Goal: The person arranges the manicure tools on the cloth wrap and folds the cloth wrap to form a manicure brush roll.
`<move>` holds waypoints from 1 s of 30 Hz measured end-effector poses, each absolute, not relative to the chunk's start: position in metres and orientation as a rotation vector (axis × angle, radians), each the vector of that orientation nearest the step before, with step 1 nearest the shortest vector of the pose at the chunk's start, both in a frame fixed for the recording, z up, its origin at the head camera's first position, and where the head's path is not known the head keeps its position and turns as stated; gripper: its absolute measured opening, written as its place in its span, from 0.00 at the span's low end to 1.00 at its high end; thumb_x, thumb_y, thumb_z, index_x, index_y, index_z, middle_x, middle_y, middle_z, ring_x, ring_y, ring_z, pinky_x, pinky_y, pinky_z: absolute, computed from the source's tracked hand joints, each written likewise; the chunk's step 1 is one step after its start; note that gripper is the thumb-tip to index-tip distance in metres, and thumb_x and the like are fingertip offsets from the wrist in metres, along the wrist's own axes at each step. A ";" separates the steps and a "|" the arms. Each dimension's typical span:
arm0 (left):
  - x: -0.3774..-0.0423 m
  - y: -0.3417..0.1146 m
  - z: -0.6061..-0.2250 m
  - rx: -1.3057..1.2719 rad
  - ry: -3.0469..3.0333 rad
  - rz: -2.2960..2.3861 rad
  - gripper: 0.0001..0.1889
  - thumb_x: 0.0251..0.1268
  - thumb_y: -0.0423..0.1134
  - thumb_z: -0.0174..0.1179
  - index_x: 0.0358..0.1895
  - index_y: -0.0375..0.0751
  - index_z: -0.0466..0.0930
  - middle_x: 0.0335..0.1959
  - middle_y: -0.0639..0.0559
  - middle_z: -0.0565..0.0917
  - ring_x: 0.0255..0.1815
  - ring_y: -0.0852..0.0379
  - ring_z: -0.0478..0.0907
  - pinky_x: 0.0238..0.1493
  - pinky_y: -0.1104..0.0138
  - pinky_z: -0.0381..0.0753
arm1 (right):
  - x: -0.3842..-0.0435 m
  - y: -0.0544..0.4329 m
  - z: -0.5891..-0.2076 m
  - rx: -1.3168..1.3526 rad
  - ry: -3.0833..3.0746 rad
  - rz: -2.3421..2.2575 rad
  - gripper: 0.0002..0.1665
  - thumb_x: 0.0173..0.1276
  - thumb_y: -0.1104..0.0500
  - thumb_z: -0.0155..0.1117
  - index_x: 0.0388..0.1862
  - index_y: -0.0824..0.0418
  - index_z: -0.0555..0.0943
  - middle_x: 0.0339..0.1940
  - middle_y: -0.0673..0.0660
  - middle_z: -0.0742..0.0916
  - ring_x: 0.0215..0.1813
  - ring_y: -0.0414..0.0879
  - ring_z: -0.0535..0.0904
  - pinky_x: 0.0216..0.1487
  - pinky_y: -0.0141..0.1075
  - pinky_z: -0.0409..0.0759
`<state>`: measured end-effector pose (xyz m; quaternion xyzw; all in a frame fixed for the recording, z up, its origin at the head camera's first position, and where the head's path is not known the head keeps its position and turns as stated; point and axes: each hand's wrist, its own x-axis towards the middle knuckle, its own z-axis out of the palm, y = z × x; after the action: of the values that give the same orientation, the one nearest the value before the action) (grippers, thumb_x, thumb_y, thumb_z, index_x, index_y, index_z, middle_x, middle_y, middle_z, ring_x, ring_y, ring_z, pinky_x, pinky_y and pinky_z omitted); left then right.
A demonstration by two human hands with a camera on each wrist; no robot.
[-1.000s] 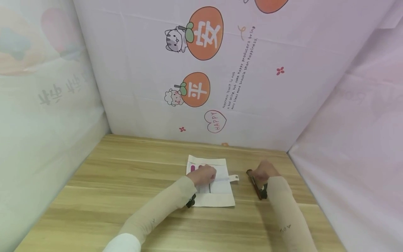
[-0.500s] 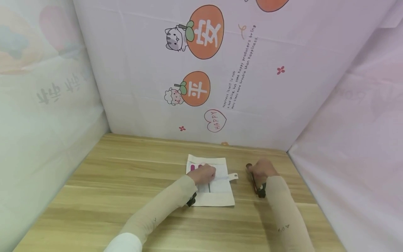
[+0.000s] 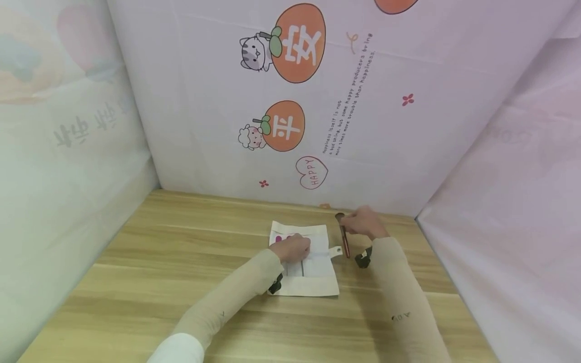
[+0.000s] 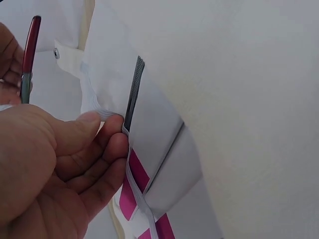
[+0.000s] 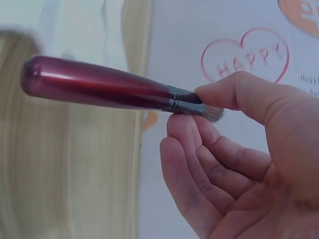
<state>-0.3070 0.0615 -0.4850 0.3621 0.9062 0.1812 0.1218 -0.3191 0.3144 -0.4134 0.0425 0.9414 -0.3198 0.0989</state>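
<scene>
Brush point(image 5: 99, 83) outside open white pouch point(image 3: 316, 287)

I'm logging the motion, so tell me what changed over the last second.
The right hand has carried the makeup brush leftward and toward the back wall, nearer the open white case. Nothing was let go. The left hand stays at the case, which lies where it was.

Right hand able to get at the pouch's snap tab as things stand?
Likely yes: the snap tab sticks out uncovered, near the right hand. But that hand pinches the makeup brush, so its grip isn't free.
</scene>
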 end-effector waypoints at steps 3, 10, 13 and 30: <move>-0.308 0.061 -0.484 1.066 2.647 0.520 0.10 0.80 0.33 0.53 0.34 0.44 0.76 0.26 0.56 0.74 0.28 0.61 0.71 0.33 0.71 0.70 | -0.322 0.299 -0.412 0.123 2.798 -1.025 0.16 0.72 0.52 0.66 0.35 0.64 0.89 0.29 0.54 0.90 0.33 0.46 0.84 0.48 0.42 0.84; -0.308 0.062 -0.483 1.066 2.654 0.519 0.10 0.79 0.33 0.53 0.33 0.44 0.76 0.26 0.56 0.74 0.28 0.61 0.70 0.32 0.71 0.70 | -0.329 0.269 -0.425 0.121 2.790 -1.337 0.23 0.72 0.55 0.65 0.57 0.72 0.86 0.51 0.67 0.92 0.50 0.56 0.91 0.57 0.45 0.89; -0.307 0.062 -0.484 1.072 2.662 0.515 0.10 0.78 0.33 0.54 0.33 0.43 0.76 0.26 0.55 0.73 0.28 0.60 0.70 0.33 0.71 0.69 | -0.334 0.261 -0.436 0.140 2.890 -1.373 0.17 0.69 0.55 0.67 0.44 0.69 0.90 0.37 0.61 0.92 0.37 0.46 0.85 0.40 0.36 0.86; -0.309 0.063 -0.489 1.040 2.672 0.528 0.12 0.78 0.34 0.58 0.30 0.45 0.77 0.25 0.57 0.74 0.29 0.62 0.69 0.33 0.72 0.68 | -0.343 0.232 -0.482 0.239 2.962 -1.427 0.13 0.70 0.57 0.71 0.47 0.64 0.90 0.46 0.62 0.92 0.47 0.52 0.87 0.47 0.40 0.85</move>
<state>-0.3086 0.0634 -0.4888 0.3544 0.9107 0.1798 0.1127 -0.3432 0.2324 -0.4820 0.0724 0.8959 -0.4315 -0.0775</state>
